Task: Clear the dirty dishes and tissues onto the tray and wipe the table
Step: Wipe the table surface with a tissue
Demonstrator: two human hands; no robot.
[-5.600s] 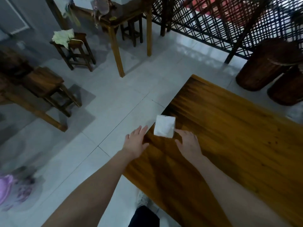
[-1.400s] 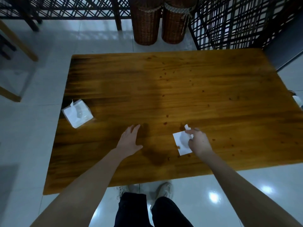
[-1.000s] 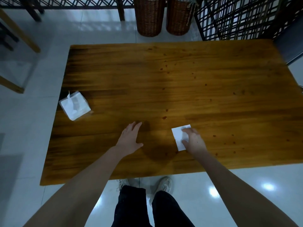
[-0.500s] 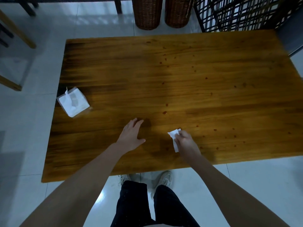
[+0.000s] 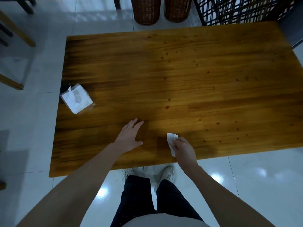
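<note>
- The right hand (image 5: 183, 149) has its fingers curled round a folded white tissue (image 5: 171, 142) and holds it down on the wooden table (image 5: 213, 99), near the front edge.
- The left hand (image 5: 130, 136) lies flat on the table with straight, spread fingers, just left of the tissue and apart from it.
- Small dark reddish spots (image 5: 167, 107) dot the tabletop beyond the hands.
- A white tissue pack (image 5: 76, 99) sits at the table's left edge, one sheet sticking up.
- Two wicker baskets (image 5: 146, 10) stand on the tiled floor behind the table.

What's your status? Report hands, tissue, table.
Left hand flat on table, open. Right hand grips tissue, on table near front edge. Red spots unwiped ahead and right. Tissue pack at left edge, out of the way.
</note>
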